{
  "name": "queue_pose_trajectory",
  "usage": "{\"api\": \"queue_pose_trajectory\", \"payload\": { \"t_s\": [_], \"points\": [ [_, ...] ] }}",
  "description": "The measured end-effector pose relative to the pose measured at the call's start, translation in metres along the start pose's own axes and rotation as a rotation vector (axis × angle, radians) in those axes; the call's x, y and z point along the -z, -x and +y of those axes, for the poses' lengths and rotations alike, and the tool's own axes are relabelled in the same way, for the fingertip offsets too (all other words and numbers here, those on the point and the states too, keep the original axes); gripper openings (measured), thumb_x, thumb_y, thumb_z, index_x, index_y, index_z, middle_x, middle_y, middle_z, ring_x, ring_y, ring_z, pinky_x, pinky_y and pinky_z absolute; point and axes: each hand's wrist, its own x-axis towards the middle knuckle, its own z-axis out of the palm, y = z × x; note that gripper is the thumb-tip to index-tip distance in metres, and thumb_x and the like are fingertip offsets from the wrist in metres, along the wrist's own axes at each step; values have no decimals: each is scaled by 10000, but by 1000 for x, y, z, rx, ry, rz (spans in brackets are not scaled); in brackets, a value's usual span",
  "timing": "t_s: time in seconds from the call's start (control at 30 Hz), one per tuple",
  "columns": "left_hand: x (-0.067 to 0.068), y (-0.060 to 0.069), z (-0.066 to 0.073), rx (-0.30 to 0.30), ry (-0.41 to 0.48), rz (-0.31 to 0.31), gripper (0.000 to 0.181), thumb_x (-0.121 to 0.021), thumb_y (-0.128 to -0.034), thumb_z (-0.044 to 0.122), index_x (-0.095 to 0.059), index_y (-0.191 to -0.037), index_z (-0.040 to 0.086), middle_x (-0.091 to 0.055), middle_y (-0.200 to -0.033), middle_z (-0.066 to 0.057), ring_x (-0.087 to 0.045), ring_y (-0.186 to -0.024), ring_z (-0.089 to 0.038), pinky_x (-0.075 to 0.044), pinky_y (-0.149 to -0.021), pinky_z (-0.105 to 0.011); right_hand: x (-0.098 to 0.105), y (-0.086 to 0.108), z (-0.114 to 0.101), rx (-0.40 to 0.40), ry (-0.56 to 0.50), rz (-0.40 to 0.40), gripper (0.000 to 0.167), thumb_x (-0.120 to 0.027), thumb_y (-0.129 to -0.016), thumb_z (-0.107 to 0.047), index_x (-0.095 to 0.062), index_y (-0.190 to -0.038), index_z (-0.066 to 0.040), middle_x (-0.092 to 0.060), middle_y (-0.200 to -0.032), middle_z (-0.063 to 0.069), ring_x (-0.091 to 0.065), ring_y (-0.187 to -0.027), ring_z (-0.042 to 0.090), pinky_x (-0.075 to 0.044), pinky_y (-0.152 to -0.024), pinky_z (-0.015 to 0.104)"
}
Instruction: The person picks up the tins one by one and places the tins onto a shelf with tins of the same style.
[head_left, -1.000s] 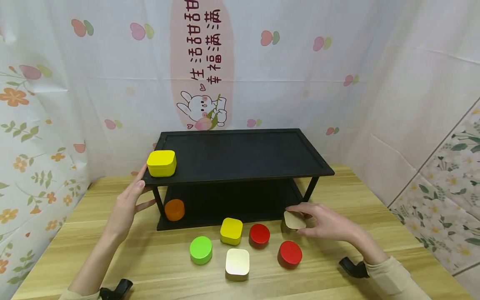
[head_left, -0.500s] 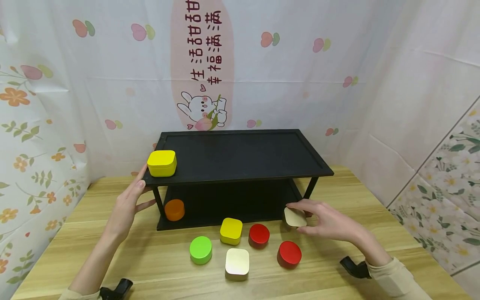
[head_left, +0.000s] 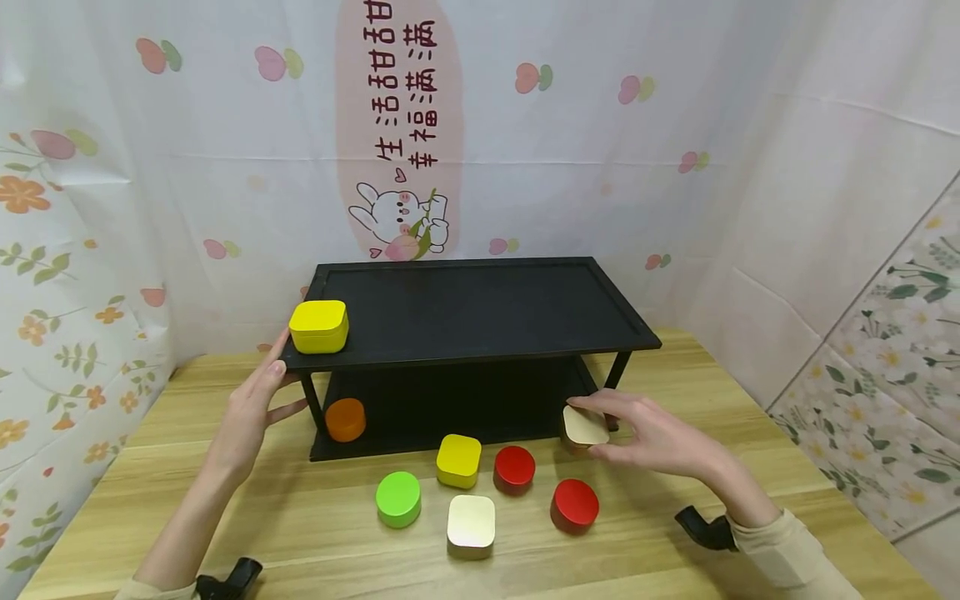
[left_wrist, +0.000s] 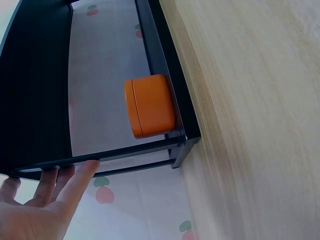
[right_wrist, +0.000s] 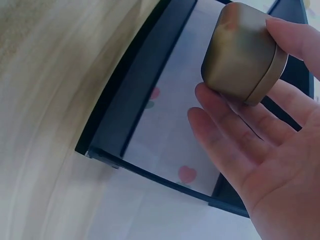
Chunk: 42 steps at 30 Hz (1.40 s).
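My right hand (head_left: 648, 437) pinches a gold square tin (head_left: 585, 427) with rounded corners at the lower tier's front right corner. In the right wrist view the thumb and fingers (right_wrist: 295, 37) hold this gold tin (right_wrist: 240, 52) by its sides. My left hand (head_left: 243, 421) touches the left end of the black two-tier shelf (head_left: 480, 308), its fingers fairly straight against the top tier's edge. A yellow square tin (head_left: 319, 327) stands on the top tier's left front corner. On the lower tier's left sits an orange round tin (head_left: 345, 420), also seen in the left wrist view.
On the wooden table (head_left: 300, 533) before the shelf stand a green round tin (head_left: 398, 500), a yellow square tin (head_left: 458, 461), another gold tin (head_left: 471, 527) and two red round tins (head_left: 514, 470). A printed cloth (head_left: 570, 183) hangs behind.
My right hand has lifted the gold tin slightly and moved it toward the lower tier's right front corner. The left hand stays at the shelf's edge. The head view has shifted slightly.
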Motion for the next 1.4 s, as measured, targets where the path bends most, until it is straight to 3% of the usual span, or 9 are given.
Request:
{"api": "queue_pose_trajectory", "payload": {
  "t_s": [0.23,0.47,0.83,1.07,1.4],
  "points": [
    [2,0,-2,-2,8,3,523,-308,-1129,399,-184,-1637,381,-130,-1750,-74,-468,-1202,17,-578,-854,-121,8,-4,-7,22,0,6,604,-817,-879,-252,-605,-1442,-207,-665,-1278,-113,-606,-1056,29,-568,-839,269],
    [2,-1,-1,-14,1,-7,522,-301,-1131,402,-180,-1638,377,-133,-1750,-62,-471,-1212,14,-577,-861,-125,18,-7,-18,106,7,64,614,-834,-863,-200,-611,-1434,-197,-677,-1241,-107,-580,-984,11,-533,-770,207],
    [1,-1,-1,-5,1,-7,527,-304,-1129,411,-179,-1640,372,-137,-1748,-81,-469,-1228,-40,-578,-864,-130,29,-13,-34,167,5,114,618,-838,-859,-200,-599,-1427,-244,-651,-1258,-140,-579,-1034,3,-561,-824,223],
    [1,-1,-1,-8,-4,-7,529,-302,-1129,408,-177,-1641,367,-141,-1745,-97,-471,-1227,-44,-577,-863,-127,35,-18,-41,204,39,142,616,-854,-841,-206,-610,-1407,-211,-665,-1301,-105,-598,-1122,32,-597,-891,284],
    [2,-1,-1,-6,-9,-4,524,-294,-1130,407,-173,-1639,380,-134,-1748,-84,-464,-1220,-11,-575,-859,-123,42,-28,-53,247,46,224,621,-859,-825,-206,-620,-1398,-220,-657,-1207,-142,-575,-1033,-10,-539,-823,167]
  ]
}}
